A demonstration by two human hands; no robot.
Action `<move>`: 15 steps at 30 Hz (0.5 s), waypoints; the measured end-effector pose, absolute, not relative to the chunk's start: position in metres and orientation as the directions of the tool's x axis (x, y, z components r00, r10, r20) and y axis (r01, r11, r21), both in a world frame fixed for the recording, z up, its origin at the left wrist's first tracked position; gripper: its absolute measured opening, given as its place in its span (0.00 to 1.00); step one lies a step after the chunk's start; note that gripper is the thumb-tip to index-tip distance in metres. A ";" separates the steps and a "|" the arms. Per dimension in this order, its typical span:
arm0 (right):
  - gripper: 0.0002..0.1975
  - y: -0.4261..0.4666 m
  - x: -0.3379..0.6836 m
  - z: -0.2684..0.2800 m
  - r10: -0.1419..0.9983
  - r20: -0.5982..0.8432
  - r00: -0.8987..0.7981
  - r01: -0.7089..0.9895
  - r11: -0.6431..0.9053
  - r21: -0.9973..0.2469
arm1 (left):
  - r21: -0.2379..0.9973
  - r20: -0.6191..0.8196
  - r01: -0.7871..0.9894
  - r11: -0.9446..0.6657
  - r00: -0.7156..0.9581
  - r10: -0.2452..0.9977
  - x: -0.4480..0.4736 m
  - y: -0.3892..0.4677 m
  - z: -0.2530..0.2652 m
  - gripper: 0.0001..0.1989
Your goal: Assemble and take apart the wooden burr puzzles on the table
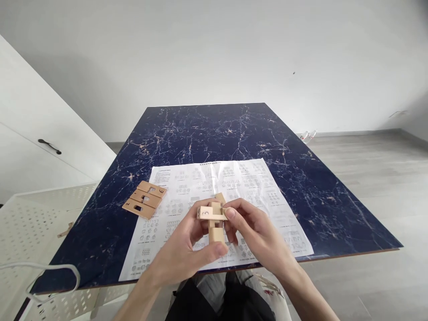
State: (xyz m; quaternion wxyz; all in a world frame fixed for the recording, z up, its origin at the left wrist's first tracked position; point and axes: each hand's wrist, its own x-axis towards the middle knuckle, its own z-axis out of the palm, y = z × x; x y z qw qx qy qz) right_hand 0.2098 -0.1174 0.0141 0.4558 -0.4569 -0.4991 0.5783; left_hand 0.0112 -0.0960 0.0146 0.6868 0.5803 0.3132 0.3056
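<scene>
Both hands hold a light wooden interlocking puzzle [216, 232] above a printed sheet. Its notched bars cross each other, and one bar end carries the number 3. My left hand [187, 245] is closed around its left side, thumb along the near end of the upright bar. On the other side, my right hand [247, 223] pinches the right end of the crosswise bar between thumb and index finger. Fingers hide parts of the puzzle's underside and right side. Beneath lies the white instruction sheet [187, 178], creased and covered with small diagrams.
Three flat brown wooden plates [152, 189] with cut-outs and numbers lie side by side at the sheet's left edge. The dark blue marbled table [207, 129] meets a white wall. A white cable [63, 266] loops over the near left corner, beside a perforated white rack [60, 214].
</scene>
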 end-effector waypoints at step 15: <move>0.09 -0.131 0.202 -0.012 0.972 0.234 -0.014 0.156 0.234 -0.960 | 0.999 -0.027 0.040 0.010 0.457 0.889 0.014 -0.107 0.020 0.28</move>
